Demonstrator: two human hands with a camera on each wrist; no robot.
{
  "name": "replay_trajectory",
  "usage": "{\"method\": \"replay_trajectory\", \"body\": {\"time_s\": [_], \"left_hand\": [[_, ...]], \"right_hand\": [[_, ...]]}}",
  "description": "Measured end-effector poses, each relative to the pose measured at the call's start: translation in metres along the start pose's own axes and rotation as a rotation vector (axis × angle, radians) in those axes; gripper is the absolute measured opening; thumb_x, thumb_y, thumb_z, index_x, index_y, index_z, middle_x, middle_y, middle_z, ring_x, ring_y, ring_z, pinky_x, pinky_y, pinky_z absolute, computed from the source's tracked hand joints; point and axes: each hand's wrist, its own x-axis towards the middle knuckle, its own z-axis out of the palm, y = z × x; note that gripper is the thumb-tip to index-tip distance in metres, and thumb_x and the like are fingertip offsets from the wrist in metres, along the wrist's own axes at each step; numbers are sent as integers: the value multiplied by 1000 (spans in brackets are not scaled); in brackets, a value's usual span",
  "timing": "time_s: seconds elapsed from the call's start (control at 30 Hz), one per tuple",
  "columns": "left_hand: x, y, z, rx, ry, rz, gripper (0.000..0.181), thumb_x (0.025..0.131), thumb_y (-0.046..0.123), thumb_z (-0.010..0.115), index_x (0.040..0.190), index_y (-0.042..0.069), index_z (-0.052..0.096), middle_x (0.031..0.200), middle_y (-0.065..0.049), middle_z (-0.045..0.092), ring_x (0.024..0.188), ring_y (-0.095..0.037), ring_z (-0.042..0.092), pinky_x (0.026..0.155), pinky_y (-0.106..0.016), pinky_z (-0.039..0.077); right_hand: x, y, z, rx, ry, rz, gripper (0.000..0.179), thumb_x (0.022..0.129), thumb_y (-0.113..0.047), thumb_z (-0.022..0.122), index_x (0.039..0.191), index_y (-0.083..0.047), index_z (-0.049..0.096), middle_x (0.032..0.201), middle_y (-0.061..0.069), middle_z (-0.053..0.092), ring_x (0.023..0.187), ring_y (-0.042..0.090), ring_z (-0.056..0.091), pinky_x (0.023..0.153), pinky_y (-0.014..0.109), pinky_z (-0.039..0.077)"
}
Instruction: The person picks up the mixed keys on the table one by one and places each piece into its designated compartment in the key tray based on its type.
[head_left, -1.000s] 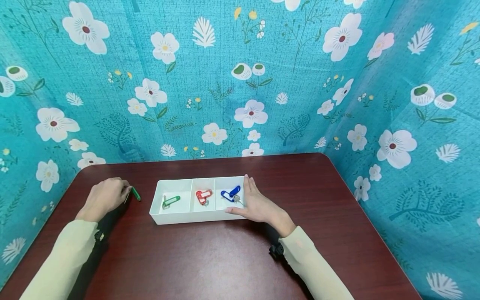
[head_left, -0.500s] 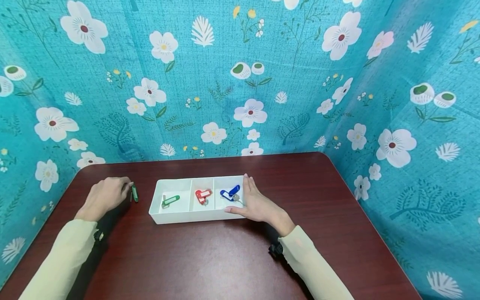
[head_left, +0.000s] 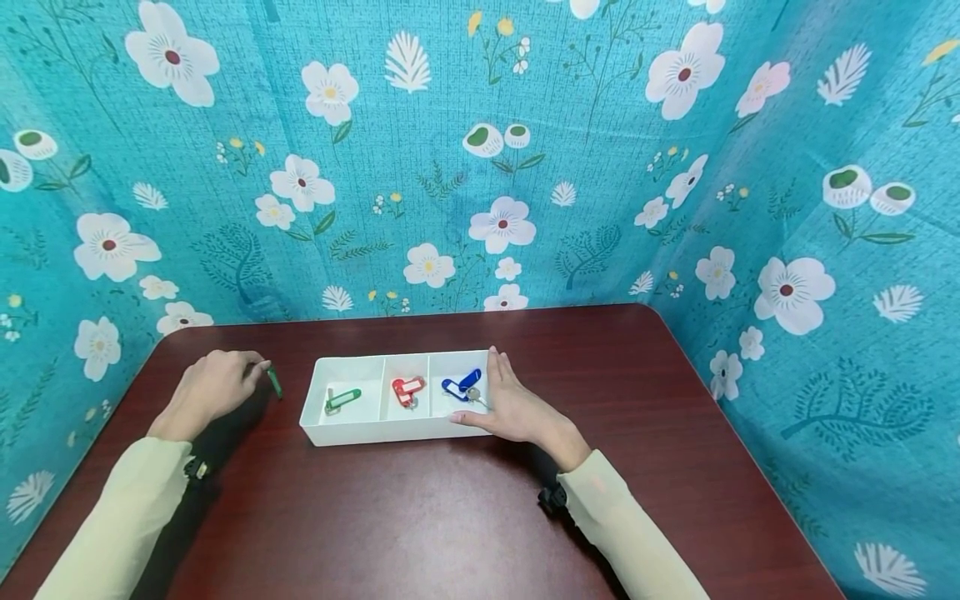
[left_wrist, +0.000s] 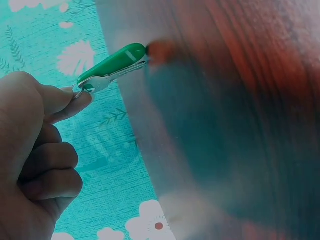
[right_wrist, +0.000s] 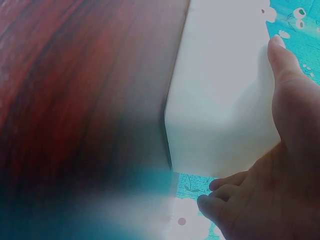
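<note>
My left hand [head_left: 213,390] pinches the ring of a green key tag [left_wrist: 114,64] between thumb and forefinger, its other fingers curled in. A metal key [left_wrist: 100,82] hangs on the same ring. In the head view this green tag dangles left of a white three-compartment tray [head_left: 397,431]. My right hand [head_left: 521,410] rests against the tray's right end, fingers straight, thumb along the front rim. Inside the tray lie a green key tag [head_left: 343,399] in the left compartment, red key tags [head_left: 408,388] in the middle, and blue key tags [head_left: 460,386] with a key on the right.
The dark red-brown table [head_left: 420,517] carries the tray near its far edge. A turquoise flowered curtain [head_left: 450,192] hangs behind the table and along its sides. Each wrist wears a small dark device, such as the one on the right wrist [head_left: 552,500].
My left hand has shifted slightly right, and the green key tag has swung and changed its tilt. The right hand and tray have stayed in place.
</note>
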Motion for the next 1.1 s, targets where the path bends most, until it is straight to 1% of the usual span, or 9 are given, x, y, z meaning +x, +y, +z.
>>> {"method": "replay_trajectory", "body": {"time_s": [0.17,0.37,0.43,0.53,0.6,0.73,0.83,0.93,1.1], "left_hand": [[1,3,-3,-10,-4,-5,25,101,18,66,107,-2,78,84,-15,79,61,-18,63,58,-46,58],[0,7,-6,0,10,-3,28,101,19,65,107,-5,78,85,-16,79,69,-29,71,65,-53,61],[-1,7,-7,-8,4,-11,29,102,19,64,109,-5,77,82,-15,78,64,-27,68,60,-49,60],[-2,7,-9,-25,-15,-30,29,102,19,64,111,-5,77,72,-8,74,59,-20,60,53,-41,53],[-3,7,-11,-36,-26,-34,29,102,19,65,111,-6,76,69,-5,72,57,-16,56,52,-39,52],[-5,7,-14,-48,-22,-43,29,102,20,66,111,-5,76,68,-3,71,57,-15,55,53,-38,52],[-6,8,-15,-56,-7,-48,27,102,19,66,112,-4,77,67,-3,70,57,-15,51,52,-33,45],[-7,10,-17,-57,12,-40,26,101,18,66,111,-3,78,65,-2,69,57,-15,50,52,-31,41],[-8,13,-20,-63,10,-30,28,102,20,66,111,-4,77,58,3,62,54,-14,48,50,-31,43]], "right_hand": [[0,1,1,3,-5,6,132,89,-79,62,166,0,-11,178,20,-7,167,36,-2,133,49,25],[-1,2,3,3,-5,0,131,89,-79,61,166,0,-10,178,19,-7,167,35,-2,133,48,23],[-1,2,3,-1,-1,-1,131,89,-79,61,166,0,-10,178,19,-7,167,35,-2,133,48,23],[-1,3,3,-2,5,-7,131,89,-79,61,166,0,-9,178,20,-6,167,36,-2,134,49,22],[-1,3,2,3,4,-11,130,89,-79,61,166,1,-8,178,21,-6,167,37,-2,134,49,22],[-1,3,2,7,-2,-13,131,89,-79,61,167,1,-7,178,20,-7,167,36,-2,134,49,22],[-1,2,1,7,-5,-8,131,89,-79,62,167,1,-7,178,19,-7,167,35,-3,133,49,23],[-1,2,1,10,-1,-9,131,89,-79,62,167,2,-5,178,19,-6,167,36,-3,133,50,23],[-1,1,0,14,4,-9,131,89,-78,63,167,1,-6,178,20,-6,167,36,-3,133,50,22]]}}
